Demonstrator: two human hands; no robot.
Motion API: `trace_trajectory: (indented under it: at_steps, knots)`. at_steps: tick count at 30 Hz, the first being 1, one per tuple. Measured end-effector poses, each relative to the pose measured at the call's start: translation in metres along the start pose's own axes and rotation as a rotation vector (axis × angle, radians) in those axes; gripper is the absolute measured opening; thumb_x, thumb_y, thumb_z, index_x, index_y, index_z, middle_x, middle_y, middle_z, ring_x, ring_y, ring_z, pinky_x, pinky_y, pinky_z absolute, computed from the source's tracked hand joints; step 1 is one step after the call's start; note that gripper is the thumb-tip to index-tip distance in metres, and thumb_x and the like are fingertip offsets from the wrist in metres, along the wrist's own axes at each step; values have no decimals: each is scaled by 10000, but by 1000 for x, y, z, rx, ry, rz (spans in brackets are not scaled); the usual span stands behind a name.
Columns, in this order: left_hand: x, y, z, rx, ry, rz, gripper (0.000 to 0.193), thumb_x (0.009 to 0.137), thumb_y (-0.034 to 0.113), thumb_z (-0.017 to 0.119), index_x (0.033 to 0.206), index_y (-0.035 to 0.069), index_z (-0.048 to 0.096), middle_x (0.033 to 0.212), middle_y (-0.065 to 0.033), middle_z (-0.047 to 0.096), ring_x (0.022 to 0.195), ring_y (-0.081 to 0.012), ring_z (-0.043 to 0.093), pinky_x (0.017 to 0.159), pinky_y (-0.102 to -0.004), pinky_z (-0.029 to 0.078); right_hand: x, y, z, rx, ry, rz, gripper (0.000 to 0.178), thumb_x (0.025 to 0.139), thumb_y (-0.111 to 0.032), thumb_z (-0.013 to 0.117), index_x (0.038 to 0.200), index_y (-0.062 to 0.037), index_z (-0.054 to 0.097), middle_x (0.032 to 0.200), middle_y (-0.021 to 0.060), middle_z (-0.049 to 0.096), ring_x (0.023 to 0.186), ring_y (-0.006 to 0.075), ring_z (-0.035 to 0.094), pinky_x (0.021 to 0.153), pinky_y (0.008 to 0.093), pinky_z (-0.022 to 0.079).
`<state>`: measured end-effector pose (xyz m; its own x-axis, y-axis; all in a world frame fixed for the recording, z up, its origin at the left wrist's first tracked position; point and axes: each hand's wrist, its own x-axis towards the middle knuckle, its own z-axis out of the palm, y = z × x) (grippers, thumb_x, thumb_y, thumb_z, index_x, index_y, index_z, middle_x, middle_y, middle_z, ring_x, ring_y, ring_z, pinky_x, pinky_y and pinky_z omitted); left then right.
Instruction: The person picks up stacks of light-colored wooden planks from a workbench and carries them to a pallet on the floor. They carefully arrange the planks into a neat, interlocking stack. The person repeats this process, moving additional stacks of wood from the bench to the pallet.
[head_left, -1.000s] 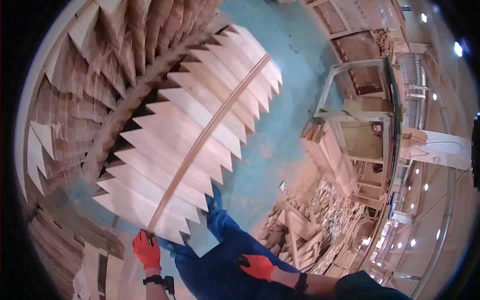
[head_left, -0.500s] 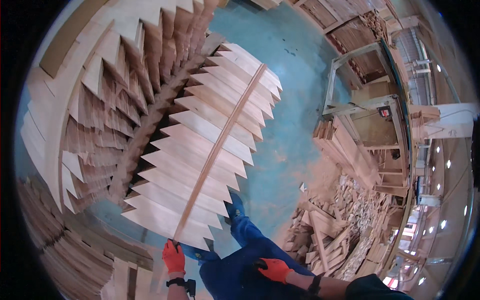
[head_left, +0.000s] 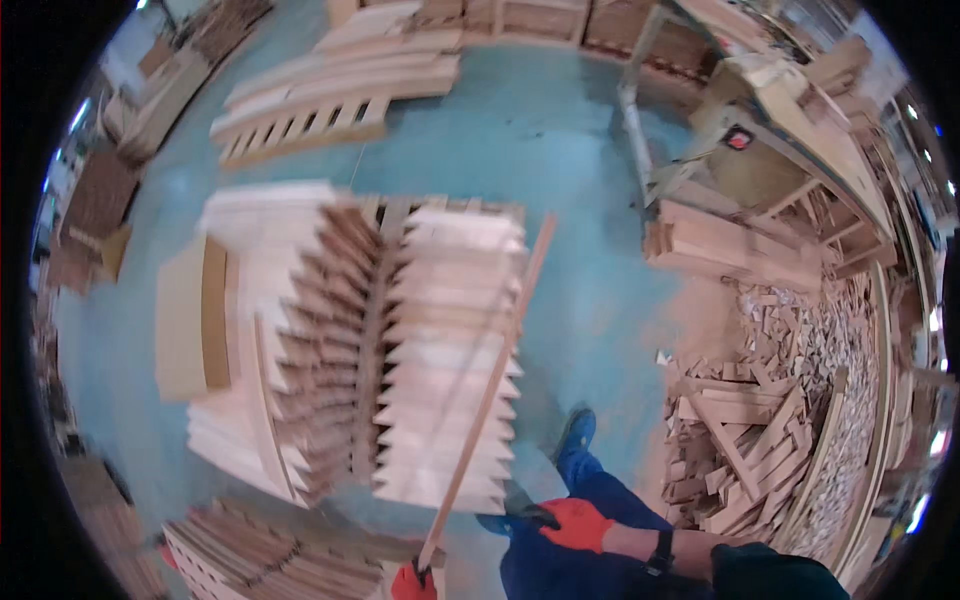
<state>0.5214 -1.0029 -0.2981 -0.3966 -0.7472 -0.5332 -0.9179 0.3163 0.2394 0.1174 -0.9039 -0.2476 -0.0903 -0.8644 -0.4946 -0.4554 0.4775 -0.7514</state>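
My left hand (head_left: pixel 412 580), in a red glove, is shut on the near end of a long thin wooden strip (head_left: pixel 492 385) at the bottom edge. The strip runs up and to the right, over the right edge of a stack of pale pointed boards (head_left: pixel 450 340) on the blue floor. A second stack of pointed boards (head_left: pixel 265 330) lies to its left. My right hand (head_left: pixel 582 524), in a red glove with dark fingertips, hovers by my blue trouser leg (head_left: pixel 590 560) with its fingers stretched left and nothing in it.
A heap of wood offcuts (head_left: pixel 775 420) fills the right side. A metal-framed machine (head_left: pixel 760 130) stands at the upper right with stacked planks (head_left: pixel 730 245) beside it. Ladder-like wooden frames (head_left: pixel 320 105) lie at the top. More boards (head_left: pixel 250 560) sit at the lower left.
The view has swung, so the board stacks now sit lower and squarer. The strip has shifted from the middle of the stack to its right edge. Both hands stayed low.
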Motion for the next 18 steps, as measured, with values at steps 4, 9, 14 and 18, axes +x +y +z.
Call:
trace_trajectory:
  at_steps: [4, 9, 14, 18]
  knots:
    - [-12, 75, -101, 285, -34, 212, 449, 936, 403, 572, 1134, 4, 626, 1053, -231, 662, 860, -393, 629, 738, -514, 520, 19, -48, -60, -49, 104, -466, 447, 886, -392, 595, 1235, -113, 600, 1083, 180, 679, 1027, 361, 646, 885, 474, 510]
    - [22, 219, -175, 336, -100, 492, 330, 971, 351, 523, 1196, 136, 630, 891, -94, 645, 753, -290, 640, 605, -461, 512, 2, -72, -148, -183, 209, -759, 415, 899, -459, 598, 1063, -85, 674, 921, 157, 683, 862, 348, 667, 749, 494, 513]
    - [81, 366, -210, 160, -30, 842, 220, 964, 286, 550, 1051, 95, 617, 810, -123, 623, 684, -342, 613, 610, -471, 506, -25, -40, -216, -254, -3, -515, 337, 875, -423, 603, 963, -98, 618, 853, 133, 673, 842, 340, 665, 766, 505, 518]
    - [108, 500, -278, 94, -82, 1093, 151, 940, 225, 588, 983, 80, 592, 807, -140, 623, 716, -350, 623, 625, -479, 496, -43, -35, -298, -203, 103, -298, 364, 872, -446, 616, 992, -103, 615, 884, 157, 686, 888, 350, 683, 806, 501, 531]
